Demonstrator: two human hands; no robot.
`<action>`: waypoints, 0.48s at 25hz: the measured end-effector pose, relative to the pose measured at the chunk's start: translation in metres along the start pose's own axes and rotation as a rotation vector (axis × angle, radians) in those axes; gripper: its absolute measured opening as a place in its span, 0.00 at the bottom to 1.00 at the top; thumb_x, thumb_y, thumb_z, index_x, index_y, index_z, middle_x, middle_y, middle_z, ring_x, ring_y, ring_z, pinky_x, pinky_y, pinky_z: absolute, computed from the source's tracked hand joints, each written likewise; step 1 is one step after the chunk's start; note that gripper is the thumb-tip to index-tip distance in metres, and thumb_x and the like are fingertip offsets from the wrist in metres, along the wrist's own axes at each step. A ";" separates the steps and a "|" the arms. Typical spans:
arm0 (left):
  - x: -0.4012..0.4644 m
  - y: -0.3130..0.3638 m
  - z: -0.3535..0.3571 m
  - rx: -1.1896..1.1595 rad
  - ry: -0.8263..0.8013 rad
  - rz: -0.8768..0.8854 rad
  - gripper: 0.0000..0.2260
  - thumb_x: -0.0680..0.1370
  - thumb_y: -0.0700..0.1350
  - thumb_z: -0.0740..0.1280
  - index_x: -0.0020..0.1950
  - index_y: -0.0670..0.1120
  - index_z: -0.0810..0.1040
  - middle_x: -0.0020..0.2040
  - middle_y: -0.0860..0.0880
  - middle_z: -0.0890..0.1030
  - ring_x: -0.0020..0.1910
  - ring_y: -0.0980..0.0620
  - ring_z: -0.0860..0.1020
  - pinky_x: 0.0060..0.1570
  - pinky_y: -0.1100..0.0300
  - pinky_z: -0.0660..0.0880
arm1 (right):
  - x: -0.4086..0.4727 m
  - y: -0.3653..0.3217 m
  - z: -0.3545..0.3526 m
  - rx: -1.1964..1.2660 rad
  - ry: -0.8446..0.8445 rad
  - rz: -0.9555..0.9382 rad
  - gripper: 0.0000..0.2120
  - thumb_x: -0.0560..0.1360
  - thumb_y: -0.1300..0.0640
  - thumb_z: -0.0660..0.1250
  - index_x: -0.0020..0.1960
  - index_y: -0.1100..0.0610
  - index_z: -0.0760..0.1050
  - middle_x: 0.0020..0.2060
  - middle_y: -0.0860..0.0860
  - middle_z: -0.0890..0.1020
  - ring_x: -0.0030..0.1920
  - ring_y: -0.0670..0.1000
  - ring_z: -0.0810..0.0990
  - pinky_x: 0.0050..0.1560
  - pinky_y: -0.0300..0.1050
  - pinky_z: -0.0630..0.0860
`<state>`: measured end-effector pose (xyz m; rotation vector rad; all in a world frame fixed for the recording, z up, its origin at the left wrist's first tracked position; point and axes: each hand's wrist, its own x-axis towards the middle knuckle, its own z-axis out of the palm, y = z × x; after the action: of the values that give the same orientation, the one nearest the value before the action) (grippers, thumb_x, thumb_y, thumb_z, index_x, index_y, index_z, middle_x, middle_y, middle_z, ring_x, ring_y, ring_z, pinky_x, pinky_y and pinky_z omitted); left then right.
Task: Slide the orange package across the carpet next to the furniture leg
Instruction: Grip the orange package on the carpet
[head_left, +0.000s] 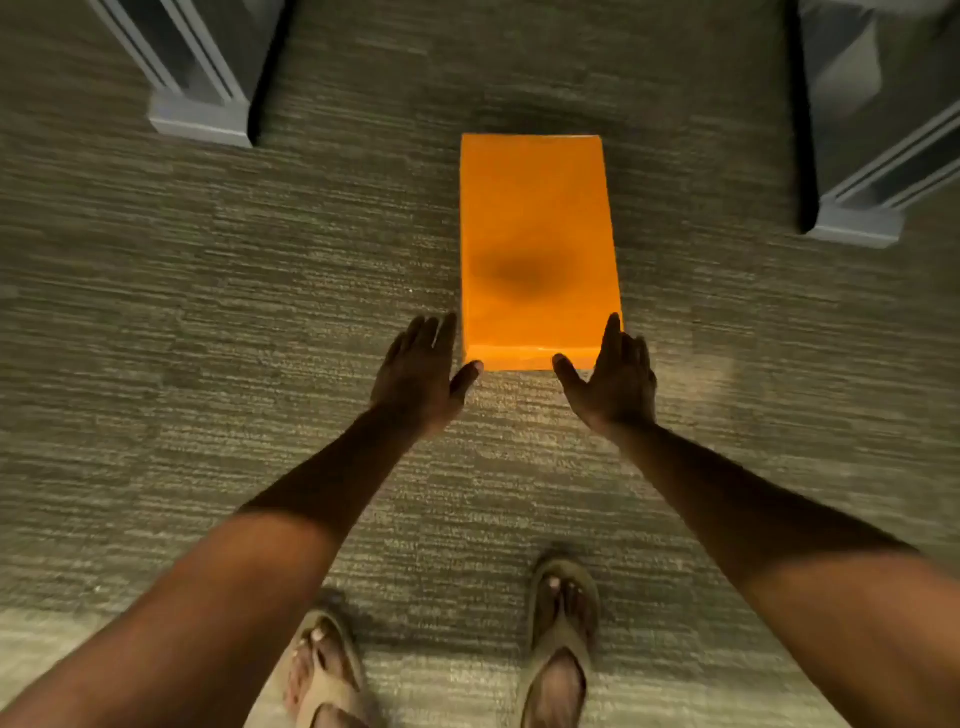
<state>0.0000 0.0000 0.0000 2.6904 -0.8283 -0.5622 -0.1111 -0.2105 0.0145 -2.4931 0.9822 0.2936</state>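
Now at the start of the push: orange package (537, 249) flat on the carpet (208, 312), midway between two grey furniture legs (202, 119) (857, 223), well apart from both. Left hand (421, 374) and right hand (613, 379) spread open at the near corners, thumbs touching or nearly so, gripping nothing. Next, probably a sideways shove toward one leg. No containers visible.

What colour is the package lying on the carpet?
The rectangular package is bright orange, seen in the head view.
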 end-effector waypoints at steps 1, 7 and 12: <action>0.010 -0.001 0.012 -0.065 0.007 -0.039 0.36 0.82 0.62 0.56 0.83 0.44 0.51 0.82 0.40 0.59 0.82 0.40 0.56 0.80 0.45 0.59 | 0.013 0.005 0.008 0.025 0.006 0.037 0.46 0.80 0.36 0.62 0.84 0.58 0.42 0.83 0.60 0.54 0.83 0.62 0.49 0.78 0.62 0.58; 0.054 -0.001 0.060 -0.475 -0.068 -0.402 0.38 0.82 0.62 0.61 0.83 0.41 0.52 0.82 0.39 0.61 0.80 0.39 0.62 0.75 0.49 0.65 | 0.082 0.035 0.037 0.236 0.016 0.286 0.50 0.77 0.35 0.66 0.84 0.58 0.42 0.81 0.63 0.57 0.78 0.66 0.63 0.74 0.62 0.68; 0.064 -0.005 0.092 -0.615 -0.090 -0.347 0.28 0.83 0.55 0.62 0.80 0.46 0.62 0.76 0.43 0.72 0.73 0.40 0.73 0.67 0.52 0.72 | 0.114 0.047 0.057 0.681 -0.067 0.491 0.51 0.74 0.39 0.73 0.84 0.52 0.45 0.81 0.58 0.60 0.78 0.65 0.63 0.76 0.62 0.65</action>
<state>0.0111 -0.0460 -0.1023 2.2414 -0.1488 -0.8553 -0.0626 -0.2817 -0.0910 -1.6108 1.3799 0.1493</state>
